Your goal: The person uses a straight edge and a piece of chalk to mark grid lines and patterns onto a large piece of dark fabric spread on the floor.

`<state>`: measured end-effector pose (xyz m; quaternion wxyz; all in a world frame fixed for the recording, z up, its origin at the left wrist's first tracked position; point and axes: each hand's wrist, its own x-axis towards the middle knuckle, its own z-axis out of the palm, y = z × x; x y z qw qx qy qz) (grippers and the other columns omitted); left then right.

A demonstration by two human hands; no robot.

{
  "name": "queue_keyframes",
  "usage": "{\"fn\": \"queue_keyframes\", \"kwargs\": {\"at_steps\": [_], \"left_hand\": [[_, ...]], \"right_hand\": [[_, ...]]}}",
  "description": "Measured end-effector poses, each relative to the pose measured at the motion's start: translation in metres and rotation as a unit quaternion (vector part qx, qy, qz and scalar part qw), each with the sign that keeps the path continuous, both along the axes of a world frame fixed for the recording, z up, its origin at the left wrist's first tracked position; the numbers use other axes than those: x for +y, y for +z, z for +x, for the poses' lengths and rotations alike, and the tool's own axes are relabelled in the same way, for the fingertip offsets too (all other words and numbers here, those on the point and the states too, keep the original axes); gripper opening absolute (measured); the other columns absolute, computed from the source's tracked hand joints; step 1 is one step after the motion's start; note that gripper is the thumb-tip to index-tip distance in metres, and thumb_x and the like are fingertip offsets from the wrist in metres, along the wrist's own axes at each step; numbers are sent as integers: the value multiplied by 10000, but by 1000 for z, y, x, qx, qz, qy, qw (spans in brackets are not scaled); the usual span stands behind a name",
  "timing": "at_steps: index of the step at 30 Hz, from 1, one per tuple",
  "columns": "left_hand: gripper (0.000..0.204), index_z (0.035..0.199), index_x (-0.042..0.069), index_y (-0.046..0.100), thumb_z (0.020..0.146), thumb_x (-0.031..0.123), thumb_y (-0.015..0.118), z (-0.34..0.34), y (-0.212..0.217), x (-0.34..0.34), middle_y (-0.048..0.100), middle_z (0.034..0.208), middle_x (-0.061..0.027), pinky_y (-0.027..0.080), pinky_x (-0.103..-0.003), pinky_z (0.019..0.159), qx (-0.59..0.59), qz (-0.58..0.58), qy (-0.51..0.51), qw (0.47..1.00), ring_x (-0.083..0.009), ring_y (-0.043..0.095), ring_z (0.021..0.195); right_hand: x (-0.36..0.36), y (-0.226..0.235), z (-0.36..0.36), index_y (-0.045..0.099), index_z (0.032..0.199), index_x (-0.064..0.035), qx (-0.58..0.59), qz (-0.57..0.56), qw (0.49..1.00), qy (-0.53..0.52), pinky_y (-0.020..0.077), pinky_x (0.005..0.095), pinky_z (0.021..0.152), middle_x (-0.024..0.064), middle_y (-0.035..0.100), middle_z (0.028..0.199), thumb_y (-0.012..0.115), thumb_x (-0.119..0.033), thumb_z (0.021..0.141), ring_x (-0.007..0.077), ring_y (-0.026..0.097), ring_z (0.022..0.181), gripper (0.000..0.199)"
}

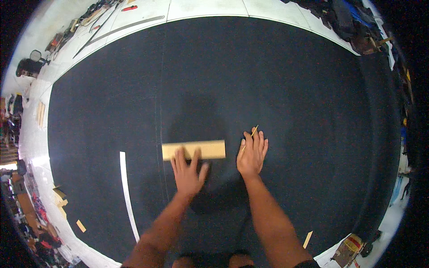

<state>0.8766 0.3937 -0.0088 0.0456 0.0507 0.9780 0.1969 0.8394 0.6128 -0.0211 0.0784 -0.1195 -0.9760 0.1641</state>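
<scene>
A tan rectangular strip (pixel 212 149), like card or thin wood, lies crosswise on a large black sheet of material (pixel 304 98). The spread fingers of my left hand (pixel 187 174) rest on its near edge, slightly blurred. Beyond the strip's right end, my right hand (pixel 252 156) lies low over the black sheet with its fingers together. It holds a thin yellowish stick (pixel 256 128), perhaps a pencil, slanting up past the fingertips. Faint pale lines run lengthwise on the sheet, near the strip's left end.
Left of my left forearm lies a long white strip (pixel 125 187). Small tan pieces lie at the lower left (pixel 81 226) and lower right (pixel 308 239). A long metal ruler (pixel 129 27) and a red-handled tool (pixel 130 8) sit along the far white edge. Dark bundles (pixel 339 22) occupy the far right.
</scene>
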Motion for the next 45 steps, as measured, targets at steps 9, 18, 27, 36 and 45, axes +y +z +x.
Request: {"fn": "queue_keyframes", "kwargs": {"at_steps": [9, 18, 27, 36, 45], "left_hand": [[559, 1457, 259, 530, 978, 548, 539, -328, -17, 17, 336, 1553, -260, 198, -560, 1207, 74, -8, -50, 996, -440, 284, 1461], [476, 1432, 250, 560, 1025, 483, 475, -460, -35, 18, 428, 1485, -268, 286, -527, 1166, 104, -59, -76, 990, -422, 387, 1387], [491, 1451, 218, 528, 994, 395, 559, -498, -27, 13, 443, 1483, -227, 285, -504, 1176, 166, -31, -79, 983, -411, 388, 1392], [548, 1474, 77, 444, 992, 309, 563, -502, -27, 21, 368, 1558, -223, 230, -525, 1216, 137, -24, -67, 988, -436, 332, 1445], [588, 1484, 63, 395, 988, 353, 519, -500, -21, 22, 314, 1590, -228, 182, -539, 1229, 110, -1, -49, 993, -420, 274, 1483]], "right_hand": [[10, 12, 0, 594, 1282, -76, -76, -2, 997, -17, 209, 569, 1198, 157, 465, 1481, 543, -179, 995, 372, 341, 1442, 309], [8, 12, -11, 626, 1241, -115, -119, -18, 993, -15, 249, 633, 1159, 182, 482, 1471, 681, -184, 894, 414, 399, 1393, 357], [9, 8, 4, 608, 1211, -131, -114, -31, 993, -4, 255, 676, 1136, 204, 481, 1460, 697, -159, 858, 474, 398, 1375, 366], [18, 8, 5, 573, 1192, -54, -168, -20, 985, 14, 173, 685, 1150, 254, 408, 1459, 463, -192, 1007, 479, 308, 1421, 256], [21, 10, 13, 465, 1339, -109, -135, 7, 990, 44, 175, 712, 1149, 263, 403, 1488, 589, -142, 952, 492, 287, 1444, 407]]}}
